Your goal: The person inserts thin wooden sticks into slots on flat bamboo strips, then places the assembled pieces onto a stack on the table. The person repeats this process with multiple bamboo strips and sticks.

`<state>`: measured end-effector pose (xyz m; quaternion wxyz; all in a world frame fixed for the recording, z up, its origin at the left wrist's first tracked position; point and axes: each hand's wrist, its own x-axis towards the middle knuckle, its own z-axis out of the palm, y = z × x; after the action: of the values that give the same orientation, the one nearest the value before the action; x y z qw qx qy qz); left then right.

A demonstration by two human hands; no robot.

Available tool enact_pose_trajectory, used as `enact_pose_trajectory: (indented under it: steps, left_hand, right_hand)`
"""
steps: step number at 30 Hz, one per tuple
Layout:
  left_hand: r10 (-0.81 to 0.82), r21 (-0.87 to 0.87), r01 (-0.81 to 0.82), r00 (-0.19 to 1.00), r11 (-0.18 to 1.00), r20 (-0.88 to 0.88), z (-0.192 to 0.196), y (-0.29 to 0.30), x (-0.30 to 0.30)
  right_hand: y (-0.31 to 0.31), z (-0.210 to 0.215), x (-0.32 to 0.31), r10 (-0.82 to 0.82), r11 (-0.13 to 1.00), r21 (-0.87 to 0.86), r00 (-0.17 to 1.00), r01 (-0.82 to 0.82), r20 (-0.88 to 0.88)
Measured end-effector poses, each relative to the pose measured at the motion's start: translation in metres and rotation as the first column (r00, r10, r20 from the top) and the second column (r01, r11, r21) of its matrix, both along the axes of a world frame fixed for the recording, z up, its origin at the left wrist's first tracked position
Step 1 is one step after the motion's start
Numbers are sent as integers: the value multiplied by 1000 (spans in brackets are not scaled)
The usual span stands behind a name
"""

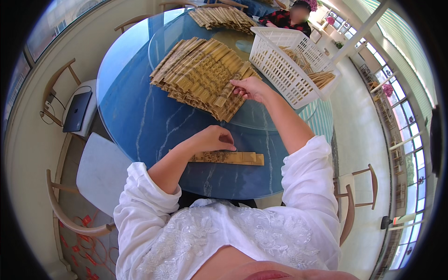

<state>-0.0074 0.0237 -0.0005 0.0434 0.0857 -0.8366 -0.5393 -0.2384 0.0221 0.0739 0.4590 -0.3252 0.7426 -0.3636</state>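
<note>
Across the table, my right hand (252,88) reaches over a broad fanned pile of golden-brown printed paper sleeves (198,70). Its thumb and fingers are closed on one narrow paper sleeve (226,93) at the pile's right side. Closer to me, another long, flat sleeve (224,157) lies crosswise on the blue table (140,121). My left hand (215,138) hovers low at this sleeve's far edge, fingers loosely curled and a gap between thumb and forefinger. Its fingertips are at or just above the sleeve; contact is hard to tell. My left wrist covers part of the sleeve's left end.
A white plastic basket (289,70) holding thin wooden sticks (321,79) stands right of the pile. Another sleeve pile (221,18) lies farther back. A person (289,18) sits across the table. A laptop (78,111) rests on a chair at left.
</note>
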Motion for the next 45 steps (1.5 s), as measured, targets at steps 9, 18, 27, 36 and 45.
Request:
enact_pose_trajectory:
  steps: [9, 18, 27, 36, 45]
  left_hand:
    - [-87, -154, 87, 996, 984, 6, 2, 4, 2]
    - [-109, -311, 79, 991, 947, -79, 0, 19, 3]
    - [-122, -285, 112, 992, 952, -17, -1, 18, 2]
    - [-116, -242, 98, 991, 965, -62, -3, 20, 2]
    - [-85, -200, 64, 992, 978, -96, -6, 17, 2]
  right_hand:
    - [-1, 9, -9, 104, 992, 89, 979, -90, -177]
    - [22, 98, -146, -356, 769, -634, 769, -82, -531]
    - [52, 75, -274, 523, 821, 569, 460, -46, -718]
    - [21, 45, -264, 55, 829, 516, 885, 218, -462]
    - [3, 38, -261, 68, 807, 550, 892, 213, -446]
